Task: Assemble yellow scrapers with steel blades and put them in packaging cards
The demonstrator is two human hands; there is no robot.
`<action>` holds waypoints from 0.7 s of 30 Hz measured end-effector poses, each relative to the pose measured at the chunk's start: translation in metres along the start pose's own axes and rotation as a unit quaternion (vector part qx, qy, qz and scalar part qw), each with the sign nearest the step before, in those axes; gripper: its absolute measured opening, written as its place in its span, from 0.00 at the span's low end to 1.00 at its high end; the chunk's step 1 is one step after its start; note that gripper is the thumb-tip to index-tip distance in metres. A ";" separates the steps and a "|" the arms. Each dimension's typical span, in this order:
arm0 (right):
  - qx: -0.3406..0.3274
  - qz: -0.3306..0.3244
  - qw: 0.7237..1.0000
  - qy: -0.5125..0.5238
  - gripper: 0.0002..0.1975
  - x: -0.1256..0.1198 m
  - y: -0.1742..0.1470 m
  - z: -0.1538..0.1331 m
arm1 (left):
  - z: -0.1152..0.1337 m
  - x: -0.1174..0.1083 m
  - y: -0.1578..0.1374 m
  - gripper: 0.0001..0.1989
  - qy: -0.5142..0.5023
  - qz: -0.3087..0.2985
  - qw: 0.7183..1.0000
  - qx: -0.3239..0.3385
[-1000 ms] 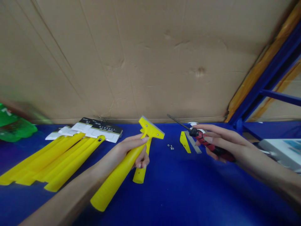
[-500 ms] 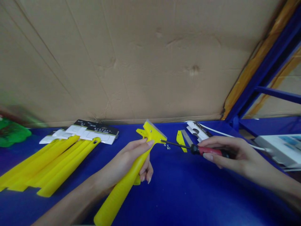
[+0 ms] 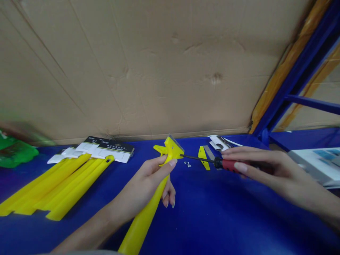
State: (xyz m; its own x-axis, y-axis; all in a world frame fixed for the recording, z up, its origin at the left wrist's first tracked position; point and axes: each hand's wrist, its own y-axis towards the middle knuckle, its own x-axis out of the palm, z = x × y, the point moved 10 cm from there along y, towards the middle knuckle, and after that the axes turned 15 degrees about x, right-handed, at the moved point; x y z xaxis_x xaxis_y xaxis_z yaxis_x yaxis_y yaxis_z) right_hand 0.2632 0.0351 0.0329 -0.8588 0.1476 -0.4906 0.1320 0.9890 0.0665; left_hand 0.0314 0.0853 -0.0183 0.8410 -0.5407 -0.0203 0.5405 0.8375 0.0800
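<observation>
A yellow long-handled scraper [image 3: 145, 219] with a blade along its head is gripped near the neck by my left hand [image 3: 150, 179], the thumb lying on top. My right hand [image 3: 268, 170] is closed around the red-and-black handle of a screwdriver [image 3: 230, 165]. The screwdriver's thin shaft points left, and its tip meets the lower right corner of the scraper head. Just right of that head, a few small screws and nuts [image 3: 188, 164] lie on the blue table. A loose yellow cover plate [image 3: 203, 158] and a metal blade [image 3: 210, 154] rest beyond them.
Several yellow handles [image 3: 79, 187] with card labels [image 3: 111, 150] lie at the left. A green plastic bag [image 3: 16, 152] sits at the far left. White-and-black packaging [image 3: 220, 142] and a white box [image 3: 318, 163] are on the right. Cardboard [image 3: 159, 71] stands behind the blue table [image 3: 202, 219].
The scraper has turned slightly in my left hand, its handle end swinging right and its head more edge-on. My right hand has shifted its fingers on the screwdriver, whose tip stays at the scraper head.
</observation>
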 end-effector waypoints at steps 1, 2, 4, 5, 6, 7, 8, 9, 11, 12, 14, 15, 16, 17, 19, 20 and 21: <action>0.028 0.008 0.999 0.023 0.16 -0.003 0.002 0.006 | 0.003 0.001 0.000 0.21 0.001 0.001 1.000 0.007; 0.056 0.019 0.997 0.051 0.18 -0.007 0.004 0.012 | 0.006 0.002 -0.001 0.21 0.000 0.000 1.000 0.013; 0.094 0.056 0.989 0.101 0.19 -0.014 0.006 0.023 | 0.007 0.006 -0.003 0.23 -0.010 -0.004 1.000 0.017; 0.100 0.077 0.986 0.113 0.20 -0.017 0.007 0.026 | 0.006 0.008 -0.004 0.24 -0.016 -0.008 1.000 0.014; 0.101 0.093 0.984 0.117 0.20 -0.019 0.007 0.027 | 0.005 0.011 -0.005 0.25 -0.023 -0.010 1.000 0.009; 0.101 0.103 0.983 0.112 0.21 -0.019 0.007 0.027 | 0.002 0.013 -0.006 0.24 -0.030 -0.011 0.999 0.003; 0.100 0.105 0.984 0.103 0.22 -0.018 0.008 0.026 | 0.000 0.015 -0.007 0.23 -0.038 -0.008 0.999 0.001; 0.098 0.097 0.986 0.093 0.23 -0.015 0.008 0.024 | -0.001 0.015 -0.008 0.22 -0.045 -0.001 0.999 -0.001; 0.102 0.065 0.989 0.079 0.25 -0.006 0.008 0.022 | -0.002 0.016 -0.007 0.22 -0.059 0.016 0.998 -0.003; 0.105 0.051 0.990 0.077 0.26 -0.002 0.008 0.022 | -0.002 0.015 -0.006 0.23 -0.061 0.022 0.998 -0.004; 0.110 0.042 0.990 0.078 0.27 0.000 0.008 0.022 | -0.001 0.014 -0.003 0.24 -0.057 0.033 0.998 -0.009; 0.110 0.048 0.989 0.081 0.27 -0.001 0.008 0.022 | 0.000 0.014 -0.001 0.24 -0.053 0.036 0.998 -0.009; 0.109 0.057 0.989 0.084 0.27 -0.003 0.008 0.023 | 0.001 0.013 0.001 0.24 -0.050 0.038 0.998 -0.008; 0.107 0.067 0.988 0.089 0.26 -0.006 0.008 0.023 | 0.002 0.013 0.002 0.24 -0.051 0.042 0.998 -0.007; 0.103 0.084 0.986 0.101 0.25 -0.011 0.009 0.024 | 0.001 0.014 0.002 0.23 -0.065 0.050 0.997 -0.009; 0.103 0.091 0.985 0.107 0.25 -0.013 0.009 0.024 | 0.000 0.014 0.001 0.24 -0.078 0.054 0.995 -0.014; 0.104 0.096 0.984 0.112 0.24 -0.014 0.009 0.025 | -0.002 0.015 -0.001 0.26 -0.088 0.057 0.994 -0.018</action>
State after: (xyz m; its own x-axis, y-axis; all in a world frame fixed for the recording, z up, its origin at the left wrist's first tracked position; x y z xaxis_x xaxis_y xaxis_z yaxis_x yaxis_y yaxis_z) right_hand 0.2891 0.0420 0.0191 -0.8925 0.3530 -0.2806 0.3810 0.9232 -0.0505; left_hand 0.0434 0.0764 -0.0207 0.8809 -0.4447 0.1621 0.4449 0.8948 0.0369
